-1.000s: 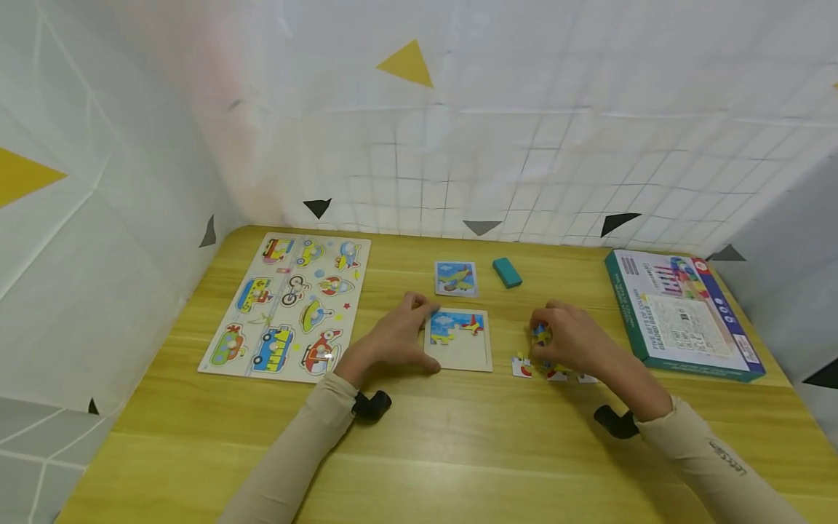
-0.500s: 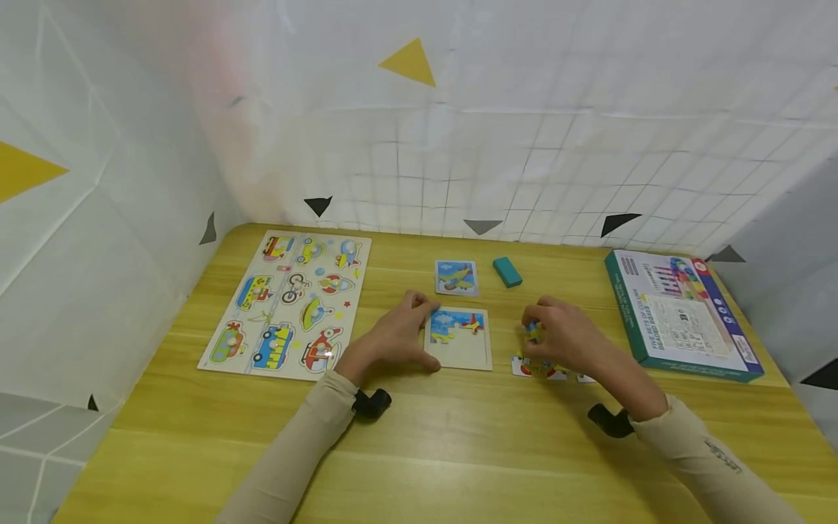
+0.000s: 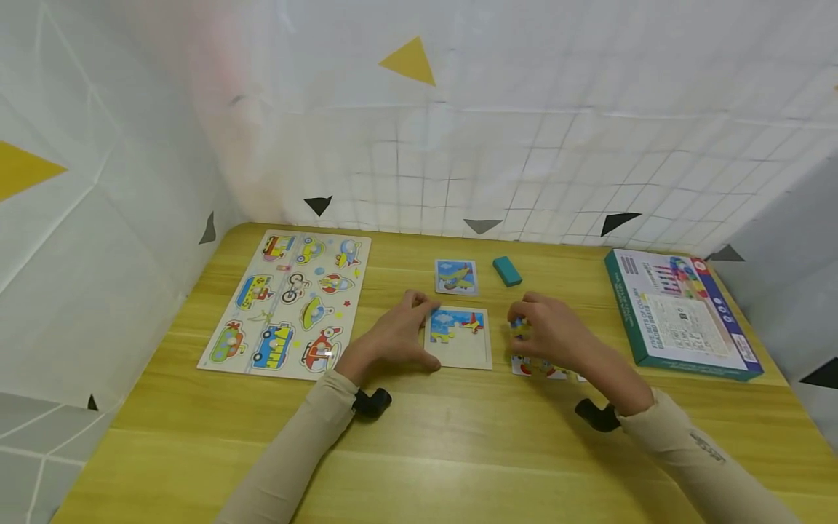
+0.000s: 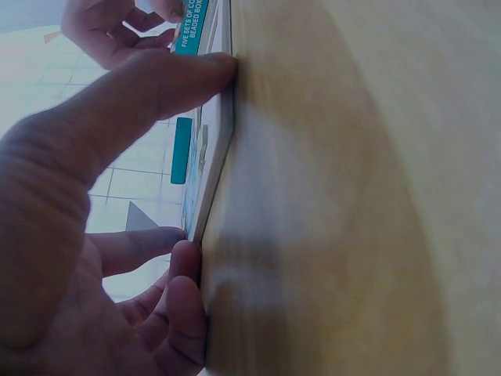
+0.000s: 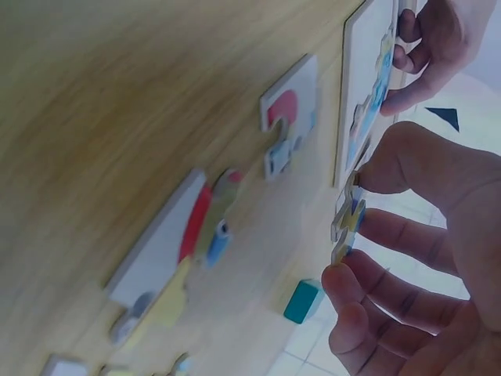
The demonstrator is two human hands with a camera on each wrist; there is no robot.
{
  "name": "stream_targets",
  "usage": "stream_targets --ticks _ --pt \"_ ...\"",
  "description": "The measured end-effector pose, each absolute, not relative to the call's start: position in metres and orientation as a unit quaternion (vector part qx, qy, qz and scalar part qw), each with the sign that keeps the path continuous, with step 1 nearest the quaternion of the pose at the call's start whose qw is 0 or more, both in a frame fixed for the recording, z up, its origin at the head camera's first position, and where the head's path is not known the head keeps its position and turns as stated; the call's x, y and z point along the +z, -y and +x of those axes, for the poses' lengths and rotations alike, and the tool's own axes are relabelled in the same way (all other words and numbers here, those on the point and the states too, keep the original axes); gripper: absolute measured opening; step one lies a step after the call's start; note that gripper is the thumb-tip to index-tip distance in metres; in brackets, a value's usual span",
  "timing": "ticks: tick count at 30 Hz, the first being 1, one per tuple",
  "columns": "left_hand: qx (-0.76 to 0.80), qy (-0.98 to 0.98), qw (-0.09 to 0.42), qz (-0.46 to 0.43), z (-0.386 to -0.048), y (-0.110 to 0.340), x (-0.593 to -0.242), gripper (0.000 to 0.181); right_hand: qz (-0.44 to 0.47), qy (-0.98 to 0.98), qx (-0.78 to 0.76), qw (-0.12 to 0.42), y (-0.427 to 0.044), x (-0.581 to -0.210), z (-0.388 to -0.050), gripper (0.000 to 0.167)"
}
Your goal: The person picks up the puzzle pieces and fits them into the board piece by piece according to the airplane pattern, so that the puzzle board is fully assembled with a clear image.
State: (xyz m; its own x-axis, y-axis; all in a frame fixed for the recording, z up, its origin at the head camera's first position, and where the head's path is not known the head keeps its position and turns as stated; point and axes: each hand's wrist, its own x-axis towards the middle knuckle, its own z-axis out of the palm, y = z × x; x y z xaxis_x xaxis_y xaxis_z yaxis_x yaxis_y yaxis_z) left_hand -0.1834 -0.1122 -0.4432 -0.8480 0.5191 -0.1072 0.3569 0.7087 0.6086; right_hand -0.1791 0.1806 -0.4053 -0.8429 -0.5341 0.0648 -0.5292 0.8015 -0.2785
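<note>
My left hand [image 3: 399, 335] holds a small wooden jigsaw tray [image 3: 466, 355] by its left side, thumb at the near corner and index finger at the far one. Sky and red-tailed pieces fill the tray's upper part; its lower right is bare wood. Just right of the tray, my right hand [image 3: 553, 331] pinches a blue-and-yellow jigsaw piece [image 5: 348, 223] between thumb and fingers, raised above the table. Beneath that hand lie several loose jigsaw pieces [image 3: 538, 368], partly hidden; the right wrist view shows one with a red patch [image 5: 291, 95].
Behind the tray lie a picture card [image 3: 456, 277] of an aeroplane and a teal block [image 3: 507, 271]. A large vehicle knob puzzle [image 3: 278, 342] covers the table's left. At right sits a flat teal-edged box [image 3: 687, 313]. White sheeting [image 3: 484, 153] hangs behind the table.
My right hand has moved left with the jigsaw piece, from over the loose pieces toward the tray. The left hand and the tray have stayed in place.
</note>
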Motion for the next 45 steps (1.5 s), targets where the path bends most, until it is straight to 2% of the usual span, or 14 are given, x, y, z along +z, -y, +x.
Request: stream_targets --ticks 24,32,45 --pt "0.292 -0.915 0.133 0.245 -0.185 0.112 -0.446 0.107 -0.282 -0.948 -0.142 0.027 -0.149 -0.401 -0.180 0.027" --pt "0.294 -0.914 0.132 0.246 -0.185 0.113 -0.445 0.106 -0.307 -0.940 -0.149 0.013 -0.140 -0.403 -0.181 0.026" --pt "0.297 -0.914 0.136 0.241 -0.185 0.112 -0.444 0.105 -0.319 -0.935 -0.153 0.030 -0.125 -0.402 -0.181 0.026"
